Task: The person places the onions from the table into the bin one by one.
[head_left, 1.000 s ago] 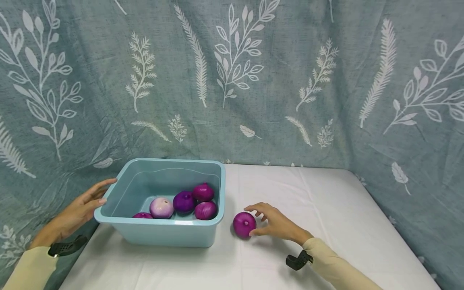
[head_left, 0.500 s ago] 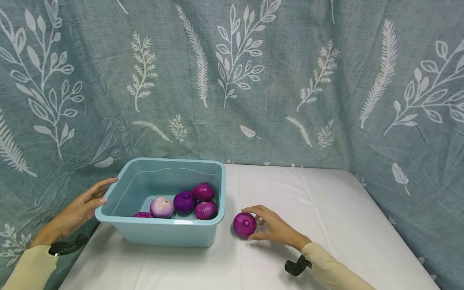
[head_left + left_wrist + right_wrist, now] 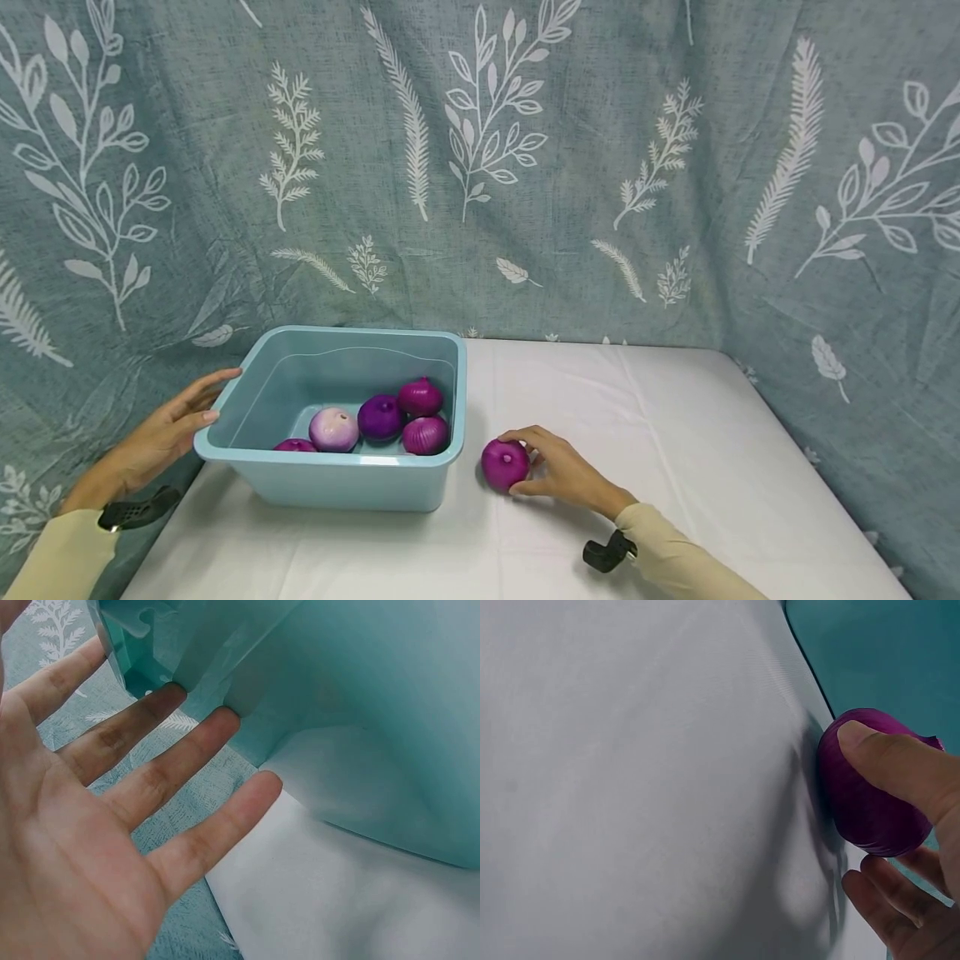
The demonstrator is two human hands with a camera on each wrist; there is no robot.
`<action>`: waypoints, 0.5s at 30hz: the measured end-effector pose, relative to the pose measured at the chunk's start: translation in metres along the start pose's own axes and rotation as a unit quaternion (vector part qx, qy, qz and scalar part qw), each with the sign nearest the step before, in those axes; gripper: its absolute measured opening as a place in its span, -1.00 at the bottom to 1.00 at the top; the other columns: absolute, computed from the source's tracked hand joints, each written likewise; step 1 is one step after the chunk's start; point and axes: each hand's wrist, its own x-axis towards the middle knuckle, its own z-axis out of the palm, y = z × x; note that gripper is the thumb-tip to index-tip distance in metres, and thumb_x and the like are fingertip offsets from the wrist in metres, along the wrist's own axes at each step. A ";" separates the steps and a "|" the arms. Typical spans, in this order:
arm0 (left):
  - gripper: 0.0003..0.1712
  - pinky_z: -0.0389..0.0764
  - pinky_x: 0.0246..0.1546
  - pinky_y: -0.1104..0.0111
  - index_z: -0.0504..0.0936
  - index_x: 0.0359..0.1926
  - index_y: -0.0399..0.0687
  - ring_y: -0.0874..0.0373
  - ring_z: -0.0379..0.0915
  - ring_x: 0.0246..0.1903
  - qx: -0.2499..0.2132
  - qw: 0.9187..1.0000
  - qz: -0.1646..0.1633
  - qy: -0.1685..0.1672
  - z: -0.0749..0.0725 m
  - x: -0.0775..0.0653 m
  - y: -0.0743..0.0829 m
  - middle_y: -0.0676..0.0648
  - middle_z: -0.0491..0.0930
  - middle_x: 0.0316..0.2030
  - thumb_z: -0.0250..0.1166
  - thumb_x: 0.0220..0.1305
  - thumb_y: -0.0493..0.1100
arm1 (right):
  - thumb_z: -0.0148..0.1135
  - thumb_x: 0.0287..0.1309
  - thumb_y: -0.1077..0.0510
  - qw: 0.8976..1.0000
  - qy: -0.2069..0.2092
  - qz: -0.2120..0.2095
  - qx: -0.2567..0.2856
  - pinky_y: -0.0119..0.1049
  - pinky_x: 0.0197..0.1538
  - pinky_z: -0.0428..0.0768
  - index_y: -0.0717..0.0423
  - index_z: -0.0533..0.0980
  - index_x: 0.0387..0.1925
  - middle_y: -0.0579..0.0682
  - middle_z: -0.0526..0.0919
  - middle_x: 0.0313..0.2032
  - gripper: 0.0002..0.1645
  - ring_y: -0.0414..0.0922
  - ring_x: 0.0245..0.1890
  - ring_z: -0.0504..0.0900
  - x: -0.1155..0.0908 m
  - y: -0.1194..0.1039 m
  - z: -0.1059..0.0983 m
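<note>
On the white table, just right of a light-blue plastic bin (image 3: 345, 485), lies a red onion (image 3: 505, 464). My right hand (image 3: 567, 477) has its thumb and fingers around that onion from the right; in the right wrist view the thumb presses on the purple skin (image 3: 870, 799). At the bin's left end, my left hand (image 3: 161, 433) rests with its thumb by the rim and fingers stretched out. The left wrist view shows those fingers (image 3: 180, 769) spread and straight against the bin's outer wall. Inside the bin sit several onions, among them a pale peeled-looking one (image 3: 334, 431) and a dark purple one (image 3: 382, 419).
A white cloth (image 3: 600, 400) covers the table, which ends at a slanted right edge. Behind and at both sides hangs a grey-green curtain (image 3: 570, 250) with white leaf prints. Each wrist wears a black device (image 3: 611, 552).
My right hand has shifted slightly left and closed in on the onion, its thumb and fingers now further around it. The left hand and the bin stay in place.
</note>
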 end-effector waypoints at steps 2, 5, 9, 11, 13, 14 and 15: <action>-0.29 0.52 0.06 0.46 -0.15 0.68 0.20 0.59 0.24 0.26 -0.002 1.000 0.001 -0.001 0.000 0.000 0.000 0.15 -0.03 0.54 -0.12 0.69 -0.21 | 0.66 0.00 0.03 1.000 0.002 -0.007 -0.001 -0.17 0.01 0.66 -0.13 0.46 0.36 -0.21 0.53 0.17 -0.12 -0.17 0.02 0.53 0.000 0.002 0.001; -0.29 0.52 0.06 0.46 -0.15 0.68 0.22 0.59 0.23 0.27 -0.005 1.000 0.003 -0.003 0.000 -0.001 0.001 0.19 -0.03 0.53 -0.13 0.69 -0.21 | 0.67 0.00 0.04 1.000 0.009 -0.019 -0.003 -0.19 0.02 0.67 -0.09 0.45 0.36 -0.20 0.54 0.18 -0.11 -0.18 0.02 0.54 0.001 0.004 0.002; -0.29 0.51 0.06 0.47 -0.15 0.68 0.22 0.60 0.21 0.27 -0.005 1.000 0.005 -0.003 0.000 -0.001 0.001 0.17 -0.04 0.54 -0.13 0.69 -0.22 | 0.67 -0.01 0.05 1.000 0.016 -0.019 0.001 -0.22 0.04 0.66 -0.01 0.44 0.37 -0.17 0.55 0.19 -0.09 -0.17 0.02 0.56 0.001 0.004 0.002; -0.29 0.50 0.06 0.48 -0.15 0.68 0.22 0.60 0.20 0.27 -0.003 1.000 0.004 -0.003 0.000 -0.001 0.001 0.15 -0.05 0.55 -0.13 0.68 -0.22 | 0.67 -0.01 0.04 1.000 0.018 -0.014 0.007 -0.23 0.05 0.66 0.02 0.44 0.38 -0.16 0.55 0.18 -0.08 -0.16 0.02 0.58 0.001 0.003 0.001; -0.28 0.50 0.06 0.49 -0.15 0.68 0.23 0.61 0.20 0.27 -0.002 1.000 0.002 -0.003 0.001 -0.001 0.001 0.15 -0.05 0.55 -0.12 0.68 -0.22 | 0.67 0.00 0.04 1.000 0.023 -0.013 0.013 -0.21 0.04 0.66 0.05 0.44 0.38 -0.13 0.56 0.17 -0.08 -0.12 0.01 0.59 0.001 0.002 0.000; -0.28 0.50 0.06 0.49 -0.15 0.68 0.22 0.60 0.20 0.27 -0.003 1.000 0.003 -0.003 0.001 -0.001 0.001 0.15 -0.05 0.55 -0.12 0.68 -0.22 | 0.67 0.00 0.04 0.999 0.026 -0.012 0.014 -0.20 0.03 0.67 0.07 0.44 0.38 -0.11 0.57 0.17 -0.08 -0.10 0.01 0.60 0.001 0.001 0.000; -0.28 0.50 0.06 0.48 -0.15 0.68 0.21 0.60 0.21 0.27 -0.004 1.000 0.003 -0.004 0.001 -0.001 0.001 0.17 -0.04 0.54 -0.12 0.68 -0.22 | 0.67 0.00 0.03 0.999 0.030 -0.011 0.015 -0.20 0.03 0.67 0.07 0.44 0.38 -0.10 0.57 0.17 -0.08 -0.09 0.01 0.60 0.001 0.001 -0.001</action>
